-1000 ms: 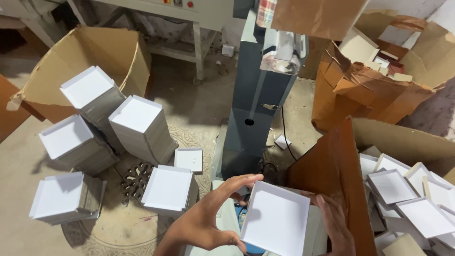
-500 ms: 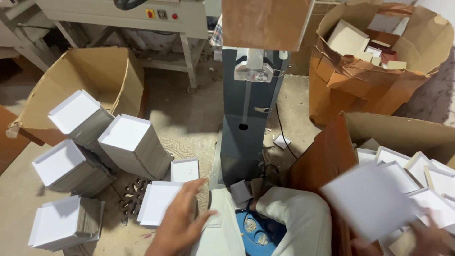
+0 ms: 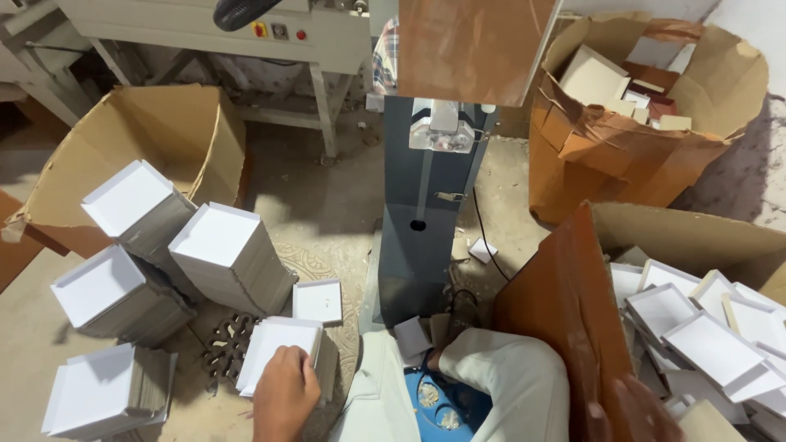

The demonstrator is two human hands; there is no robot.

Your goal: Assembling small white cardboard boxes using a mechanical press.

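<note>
My left hand [image 3: 282, 394] rests on the near corner of a low stack of white shallow trays [image 3: 282, 342] on the floor, its fingers bent over the top tray. My right hand [image 3: 643, 413] is blurred at the lower right, beside a brown cardboard wall [image 3: 557, 311] and close to a heap of loose white trays [image 3: 704, 336] in a box. I cannot tell whether it holds anything. My white-clothed knee [image 3: 508, 381] lies between both hands.
Several taller stacks of white trays [image 3: 221, 250] stand at the left by an open cardboard box [image 3: 164, 139]. A grey-blue machine column [image 3: 426, 213] rises straight ahead. A torn carton of scraps [image 3: 622, 123] sits at the back right.
A second ago both hands held one white tray in front of me. My left hand has since gone down-left onto the low stack, and my right hand swung right toward the heap.
</note>
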